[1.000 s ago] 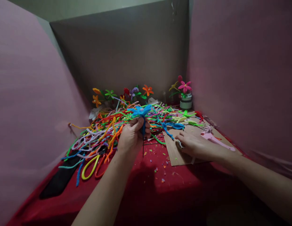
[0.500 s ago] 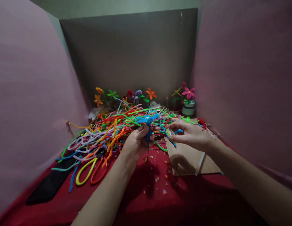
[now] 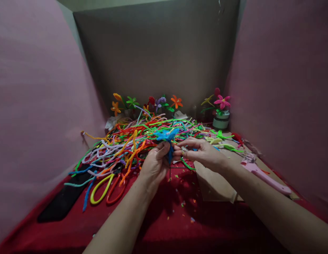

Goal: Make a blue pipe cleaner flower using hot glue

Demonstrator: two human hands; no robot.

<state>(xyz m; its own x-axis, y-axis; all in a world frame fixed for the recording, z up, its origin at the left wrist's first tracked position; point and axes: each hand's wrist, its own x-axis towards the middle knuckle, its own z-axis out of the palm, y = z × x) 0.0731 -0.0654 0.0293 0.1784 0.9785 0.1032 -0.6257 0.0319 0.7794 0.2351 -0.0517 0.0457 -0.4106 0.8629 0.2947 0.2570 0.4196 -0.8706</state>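
Note:
My left hand (image 3: 157, 162) pinches a blue pipe-cleaner flower (image 3: 168, 135) upright, its petals spread above the thumb. A thin dark wire stem (image 3: 170, 174) hangs below the fingers. Close on the right, my right hand (image 3: 202, 151) has thumb and forefinger together around a small pale, shiny bit that is too small to name. Its fingertips almost meet those of my left hand. Behind both hands lies a heap of coloured pipe cleaners (image 3: 127, 141).
Yellow-and-red-handled scissors (image 3: 102, 190) and a black flat item (image 3: 58, 203) lie at left. A brown board (image 3: 217, 188) and a pink-handled tool (image 3: 267, 176) are at right. Finished flowers (image 3: 177, 101) and a pale green jar (image 3: 220, 120) stand at the back.
My right hand has moved in toward the flower, away from the blue pieces near its fingers. The view has shifted, and the pink-handled tool now shows at right.

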